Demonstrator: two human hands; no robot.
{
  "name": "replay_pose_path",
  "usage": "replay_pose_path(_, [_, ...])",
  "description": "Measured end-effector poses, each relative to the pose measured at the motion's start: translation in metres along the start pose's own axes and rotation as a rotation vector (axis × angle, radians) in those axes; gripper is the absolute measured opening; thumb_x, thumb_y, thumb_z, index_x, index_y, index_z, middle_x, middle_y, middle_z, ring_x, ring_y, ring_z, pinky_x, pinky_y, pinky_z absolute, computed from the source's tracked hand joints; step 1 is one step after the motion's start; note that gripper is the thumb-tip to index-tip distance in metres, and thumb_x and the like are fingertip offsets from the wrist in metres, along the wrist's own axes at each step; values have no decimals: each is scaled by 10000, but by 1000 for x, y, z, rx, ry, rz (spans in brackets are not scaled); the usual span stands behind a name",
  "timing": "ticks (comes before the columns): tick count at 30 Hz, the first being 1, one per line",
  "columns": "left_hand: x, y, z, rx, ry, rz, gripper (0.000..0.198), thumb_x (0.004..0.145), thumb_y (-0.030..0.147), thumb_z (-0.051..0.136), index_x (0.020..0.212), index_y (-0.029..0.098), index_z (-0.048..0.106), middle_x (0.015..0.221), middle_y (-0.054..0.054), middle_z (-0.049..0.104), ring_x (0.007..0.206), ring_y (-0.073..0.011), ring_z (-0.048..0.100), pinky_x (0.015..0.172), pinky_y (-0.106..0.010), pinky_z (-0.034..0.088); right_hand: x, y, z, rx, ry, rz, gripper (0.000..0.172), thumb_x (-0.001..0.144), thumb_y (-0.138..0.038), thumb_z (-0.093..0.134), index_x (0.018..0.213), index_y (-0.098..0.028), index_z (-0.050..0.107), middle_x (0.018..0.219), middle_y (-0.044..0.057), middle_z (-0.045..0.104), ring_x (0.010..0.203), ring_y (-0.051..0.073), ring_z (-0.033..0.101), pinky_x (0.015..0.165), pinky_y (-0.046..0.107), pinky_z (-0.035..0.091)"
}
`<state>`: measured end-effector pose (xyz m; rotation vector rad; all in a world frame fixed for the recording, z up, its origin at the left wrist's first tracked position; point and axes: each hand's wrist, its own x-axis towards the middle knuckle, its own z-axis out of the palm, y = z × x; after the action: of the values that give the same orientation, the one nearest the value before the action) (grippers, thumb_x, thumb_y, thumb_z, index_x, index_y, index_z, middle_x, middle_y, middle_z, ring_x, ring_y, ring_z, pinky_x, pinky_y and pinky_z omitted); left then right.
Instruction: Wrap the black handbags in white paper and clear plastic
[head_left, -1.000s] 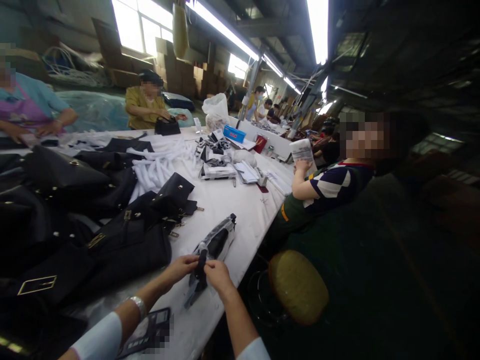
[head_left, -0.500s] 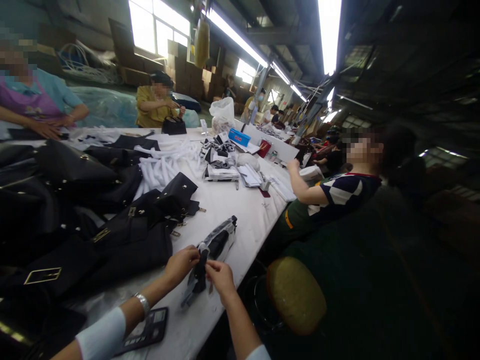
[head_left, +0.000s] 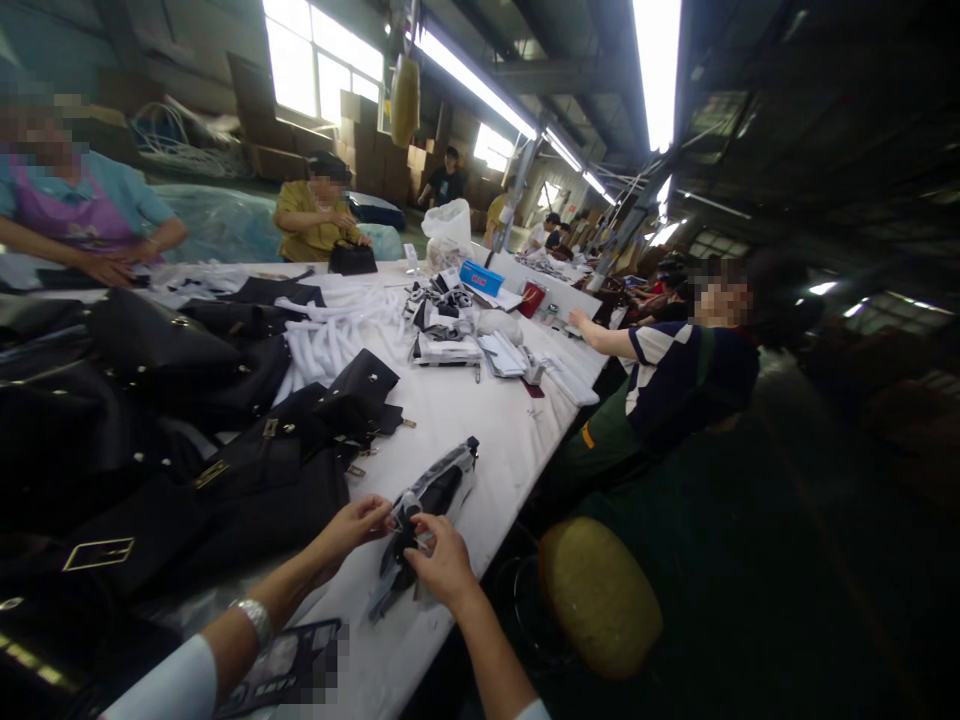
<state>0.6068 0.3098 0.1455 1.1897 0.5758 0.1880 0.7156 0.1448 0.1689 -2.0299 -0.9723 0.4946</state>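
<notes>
A narrow black handbag (head_left: 441, 492) with clear plastic film around it stands near the table's front edge. My left hand (head_left: 361, 525) is at its left side, thumb and fingers pinched on a bit of the clear film beside the handle. From the right, my right hand (head_left: 444, 562) curls its thumb and forefinger around the dark handle in the bag's middle; its other fingers are bent. A phone in a dark case (head_left: 289, 665) lies on the table below my left wrist.
Black bags with gold-coloured metal fittings (head_left: 217, 500) are heaped on the left. White foam strips (head_left: 330, 335), a blue box (head_left: 481, 279) and papers lie farther back on the white table (head_left: 495, 420). A yellowish stool (head_left: 600, 595) stands to the right. A co-worker (head_left: 682, 370) sits along the right edge.
My left hand has drawn slightly back to the left of the handle. My right thumb and fingers have shifted over the handle. The co-worker on the right has turned and reached forward.
</notes>
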Motion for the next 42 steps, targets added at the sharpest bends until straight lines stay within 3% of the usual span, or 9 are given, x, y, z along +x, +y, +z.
replay_pose_path(4, [-1, 0, 8, -180, 9, -6, 311, 864, 397, 692, 1048, 154, 627, 766, 15, 657, 753, -166, 665, 848, -395, 534, -14, 2, -4, -80, 12, 17, 589, 634, -73, 672, 1202, -228, 648, 1180, 86, 613, 990, 225, 653, 893, 340, 533])
replay_pose_path(7, [-3, 2, 12, -267, -5, -21, 454, 764, 400, 778, 1125, 168, 630, 821, -6, 696, 766, -157, 676, 909, -376, 518, -25, 3, -5, -155, 82, 55, 550, 682, -102, 629, 1224, -194, 626, 1258, 152, 565, 1118, 318, 613, 963, 459, 500])
replay_pose_path(11, [-8, 4, 16, -293, -27, -49, 617, 644, 332, 857, 1206, 201, 639, 1082, -79, 721, 835, -174, 690, 891, -338, 516, -33, 4, -8, -188, 112, 71, 478, 732, -145, 597, 1207, -186, 628, 1139, 154, 648, 1063, 339, 646, 935, 500, 512])
replay_pose_path(16, [-7, 1, 20, -256, -34, -73, 692, 621, 346, 869, 1261, 224, 637, 1316, -116, 640, 874, -176, 689, 808, -291, 522, -32, -1, -17, -37, 71, -22, 435, 682, -111, 624, 1093, -237, 687, 1350, 101, 585, 1260, 272, 550, 1086, 423, 425])
replay_pose_path(22, [-6, -3, 27, -185, -45, -48, 675, 641, 288, 835, 1284, 245, 632, 1406, -101, 577, 761, -133, 675, 652, -233, 500, -28, -6, -21, 295, 14, 77, 138, 730, -231, 676, 837, -184, 748, 1226, 135, 670, 1006, 273, 689, 741, 333, 572])
replay_pose_path(26, [-7, 0, 27, -130, -81, 18, 687, 707, 410, 823, 1325, 207, 601, 1368, -131, 608, 1048, -249, 673, 797, -299, 541, -26, -5, -18, 544, -30, 100, 403, 764, -339, 718, 1135, -184, 691, 1128, 116, 730, 1046, 254, 692, 883, 358, 556])
replay_pose_path(29, [-7, 3, 24, -100, -103, 63, 724, 682, 446, 850, 1310, 175, 613, 1272, -144, 675, 1225, -295, 595, 1015, -367, 478, -18, -3, -11, 709, 21, 129, 434, 713, -417, 784, 1074, -187, 711, 1067, 103, 752, 1034, 261, 696, 920, 370, 540])
replay_pose_path(35, [-8, 5, 18, -48, -115, 118, 772, 662, 447, 869, 1334, 191, 586, 1271, -147, 674, 1168, -331, 634, 1032, -439, 482, 3, -7, -1, 581, 123, 147, 266, 781, -420, 725, 902, -189, 775, 778, 50, 756, 704, 215, 690, 703, 315, 546])
replay_pose_path(42, [-7, 0, 21, 91, -84, 218, 831, 780, 500, 749, 1473, 190, 409, 1318, -165, 640, 1213, -326, 605, 963, -418, 529, 14, -24, -8, 525, -12, 120, 108, 744, -268, 740, 808, -209, 804, 666, 13, 733, 572, 160, 621, 579, 248, 476])
